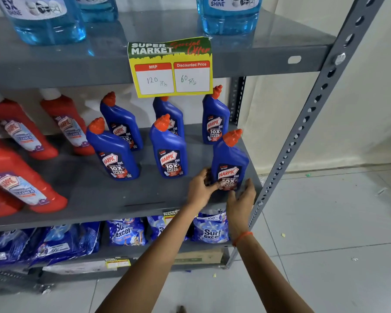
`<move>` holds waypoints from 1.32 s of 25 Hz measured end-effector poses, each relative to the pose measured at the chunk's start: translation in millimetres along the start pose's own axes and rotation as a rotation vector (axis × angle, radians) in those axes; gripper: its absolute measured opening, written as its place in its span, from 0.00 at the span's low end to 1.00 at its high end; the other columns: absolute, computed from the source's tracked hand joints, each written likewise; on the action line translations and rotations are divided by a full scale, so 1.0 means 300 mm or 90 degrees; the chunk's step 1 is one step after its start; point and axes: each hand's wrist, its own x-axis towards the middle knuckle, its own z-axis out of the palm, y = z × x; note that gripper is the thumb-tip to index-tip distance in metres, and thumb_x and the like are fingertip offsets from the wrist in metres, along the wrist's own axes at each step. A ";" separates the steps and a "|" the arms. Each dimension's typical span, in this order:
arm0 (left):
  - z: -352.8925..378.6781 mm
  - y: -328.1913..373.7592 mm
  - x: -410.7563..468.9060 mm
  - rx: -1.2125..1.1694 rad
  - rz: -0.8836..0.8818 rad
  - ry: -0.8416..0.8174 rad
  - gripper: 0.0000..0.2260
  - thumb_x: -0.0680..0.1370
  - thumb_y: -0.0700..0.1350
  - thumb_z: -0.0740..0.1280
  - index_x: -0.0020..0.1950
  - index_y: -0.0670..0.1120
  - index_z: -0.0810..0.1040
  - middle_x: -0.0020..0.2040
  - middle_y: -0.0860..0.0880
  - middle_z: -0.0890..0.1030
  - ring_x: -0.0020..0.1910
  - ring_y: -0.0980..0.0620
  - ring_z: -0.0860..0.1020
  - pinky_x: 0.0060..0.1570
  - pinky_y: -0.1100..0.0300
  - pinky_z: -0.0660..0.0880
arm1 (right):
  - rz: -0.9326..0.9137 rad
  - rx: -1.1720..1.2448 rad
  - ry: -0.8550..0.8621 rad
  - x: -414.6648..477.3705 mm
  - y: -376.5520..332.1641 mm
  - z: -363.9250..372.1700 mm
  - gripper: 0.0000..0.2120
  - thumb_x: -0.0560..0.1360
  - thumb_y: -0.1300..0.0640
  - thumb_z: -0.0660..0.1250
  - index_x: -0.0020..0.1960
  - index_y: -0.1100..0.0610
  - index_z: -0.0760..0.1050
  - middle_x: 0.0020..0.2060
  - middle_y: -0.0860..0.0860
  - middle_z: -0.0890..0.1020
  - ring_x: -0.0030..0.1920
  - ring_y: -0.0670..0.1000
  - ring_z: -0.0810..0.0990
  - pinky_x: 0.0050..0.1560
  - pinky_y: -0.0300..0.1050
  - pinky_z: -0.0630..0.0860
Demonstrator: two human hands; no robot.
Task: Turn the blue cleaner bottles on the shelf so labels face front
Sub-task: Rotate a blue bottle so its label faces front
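Several blue cleaner bottles with orange caps stand on the grey middle shelf point(88, 195). The front right bottle point(229, 159) stands near the shelf's front right corner, its label towards me. My left hand point(200, 187) grips its lower left side, fingers on the label. My right hand point(242, 197) is at its lower right side with the fingers spread; whether it touches is unclear. The front middle bottle point(169, 152), front left bottle point(113, 152), back left bottle point(122, 125) and back right bottle point(215, 118) show their labels. The back middle bottle point(169, 114) is partly hidden.
A yellow price tag point(171, 66) hangs from the upper shelf edge over the back row. Red cleaner bottles point(20, 186) fill the left of the shelf. The slotted metal post point(303, 132) rises right beside the held bottle. Detergent bags point(210, 229) lie on the shelf below.
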 end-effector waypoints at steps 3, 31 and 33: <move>0.005 0.010 -0.009 0.023 -0.001 0.022 0.18 0.68 0.40 0.75 0.55 0.39 0.75 0.51 0.40 0.83 0.48 0.48 0.81 0.45 0.64 0.74 | -0.034 -0.023 0.010 -0.018 0.017 0.014 0.24 0.72 0.70 0.62 0.67 0.60 0.65 0.64 0.59 0.71 0.65 0.57 0.71 0.68 0.59 0.69; -0.509 -0.070 0.113 0.020 -0.132 -0.053 0.23 0.72 0.38 0.70 0.65 0.40 0.68 0.64 0.40 0.76 0.63 0.43 0.74 0.56 0.56 0.70 | -0.043 -0.038 -0.237 -0.029 -0.094 0.454 0.17 0.76 0.45 0.61 0.60 0.54 0.68 0.60 0.57 0.78 0.57 0.53 0.78 0.55 0.44 0.73; -0.510 -0.083 0.074 0.085 -0.098 -0.036 0.21 0.72 0.39 0.70 0.63 0.39 0.70 0.62 0.39 0.77 0.61 0.42 0.75 0.56 0.56 0.70 | -0.076 -0.053 -0.262 -0.045 -0.051 0.413 0.17 0.76 0.45 0.62 0.61 0.51 0.68 0.59 0.55 0.78 0.56 0.49 0.78 0.56 0.44 0.74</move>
